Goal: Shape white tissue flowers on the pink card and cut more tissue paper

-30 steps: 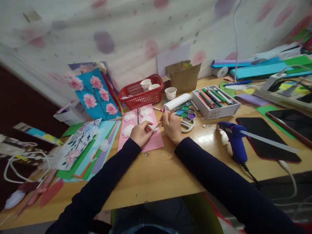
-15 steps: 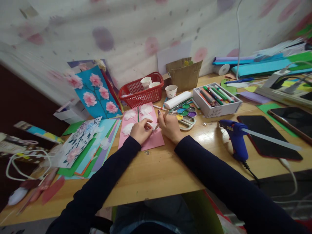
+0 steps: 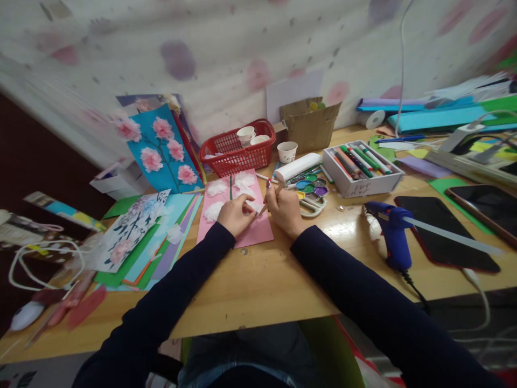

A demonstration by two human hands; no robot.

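Observation:
A pink card [image 3: 254, 233] lies on the wooden table [image 3: 258, 285] with a green stem and white tissue blossoms [image 3: 217, 187] glued on. My left hand [image 3: 236, 214] rests on the card, its fingers curled and pinching a white tissue blossom [image 3: 254, 206]. My right hand [image 3: 285, 209] is closed round a thin wooden paintbrush [image 3: 270, 198], whose tip meets that blossom. Both sleeves are dark blue.
A paint palette [image 3: 310, 189], a white marker box [image 3: 361, 168], a red basket [image 3: 237, 147] with cups and a paper cup [image 3: 287, 152] stand behind. A blue glue gun [image 3: 391, 233] and dark tablets [image 3: 440, 226] lie right. Flower artwork [image 3: 163, 151] and coloured sheets [image 3: 153, 242] lie left.
Both hands have stayed on the card; the brush has swung more upright and its tip has shifted slightly on the blossom. The view has moved a little.

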